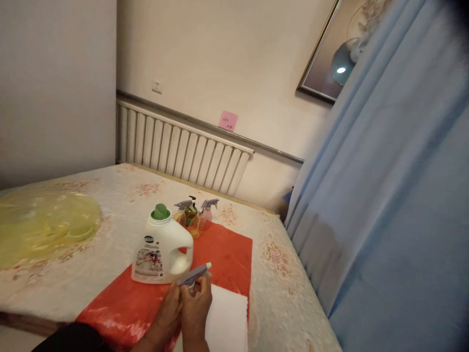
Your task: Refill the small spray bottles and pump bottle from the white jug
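Note:
Close together at the lower middle, my left hand (169,309) and my right hand (198,305) are both closed around a spray bottle. Only its grey trigger head (193,275) with a pale nozzle shows above my fingers; the body below is hidden by my hands. My right fingers grip just under the head, and my left hand wraps the bottle from the left. Right behind them stands a big white detergent jug (161,254) with a green inner spout and a side handle. A white cloth or sheet (227,318) lies beside my right hand.
Several spray bottles (196,225) cluster behind the jug. A red plastic sheet (234,254) covers part of the flowered tablecloth (120,195). Crumpled yellow clear plastic (47,225) lies at the left. A radiator (183,146) runs behind the table; a blue curtain (384,195) hangs right.

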A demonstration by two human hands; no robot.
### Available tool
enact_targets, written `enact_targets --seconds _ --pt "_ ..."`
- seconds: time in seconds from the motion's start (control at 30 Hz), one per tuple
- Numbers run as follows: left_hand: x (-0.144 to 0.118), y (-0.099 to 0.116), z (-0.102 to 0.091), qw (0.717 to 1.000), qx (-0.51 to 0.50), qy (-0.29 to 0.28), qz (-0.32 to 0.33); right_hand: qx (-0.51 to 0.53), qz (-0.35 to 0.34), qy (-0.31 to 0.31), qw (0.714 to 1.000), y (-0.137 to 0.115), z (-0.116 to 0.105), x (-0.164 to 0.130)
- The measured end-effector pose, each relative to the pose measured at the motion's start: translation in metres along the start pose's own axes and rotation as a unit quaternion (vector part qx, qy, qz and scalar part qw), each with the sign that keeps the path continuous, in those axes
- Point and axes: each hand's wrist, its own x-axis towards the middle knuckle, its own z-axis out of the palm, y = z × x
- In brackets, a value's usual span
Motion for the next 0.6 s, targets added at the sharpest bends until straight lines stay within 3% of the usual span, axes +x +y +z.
enact_targets --seconds 0.2,0.3,0.5,0.6 --pt "0.001 -0.003 -0.001 1.0 -0.021 0.013 0.005 -0.003 0.015 0.039 0.999 0.006 0.008 -0.006" --pt "0.002 -0.003 0.0 0.999 -0.036 0.001 0.002 -0.009 0.005 -0.004 1.0 0.004 0.001 -0.004" --pt "0.004 0.003 0.0 1.0 -0.01 -0.006 0.008 -0.012 -0.076 -0.12 0.99 0.002 -0.021 0.007" --pt "0.004 0.003 0.0 1.0 -0.004 0.001 0.008 -0.014 -0.071 -0.138 0.988 0.003 -0.023 0.01"
